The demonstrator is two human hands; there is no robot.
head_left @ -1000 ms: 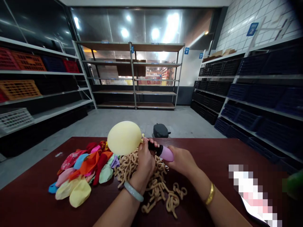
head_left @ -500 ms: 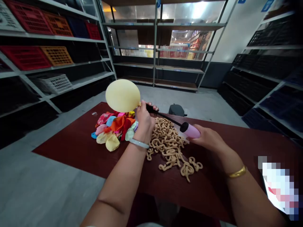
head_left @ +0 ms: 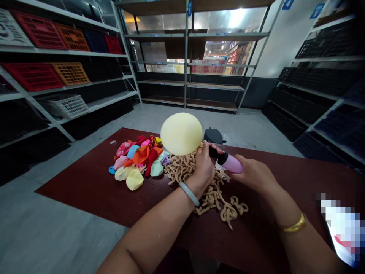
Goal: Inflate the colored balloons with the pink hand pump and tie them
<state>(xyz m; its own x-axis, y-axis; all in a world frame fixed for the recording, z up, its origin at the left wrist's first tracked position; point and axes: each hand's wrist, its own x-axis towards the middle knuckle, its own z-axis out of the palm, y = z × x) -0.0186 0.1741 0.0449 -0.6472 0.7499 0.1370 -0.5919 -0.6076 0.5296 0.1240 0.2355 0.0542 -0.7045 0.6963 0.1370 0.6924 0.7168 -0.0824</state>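
Hands [head_left: 204,165] [head_left: 256,174] grip opposite ends of the pump [head_left: 233,164], forearms [head_left: 162,224] slanting inward.

Blue sign [head_left: 288,4] beside the right upright [head_left: 259,57] of the rear rack [head_left: 242,37] reads 4; shelf-edge labels [head_left: 221,34] too small to read.

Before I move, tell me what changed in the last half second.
The left hand moved right toward the right hand, bringing the yellow balloon along; the rod of the pump no longer shows. Neither hand let go. The deflated balloons and curled beige pieces stayed put.
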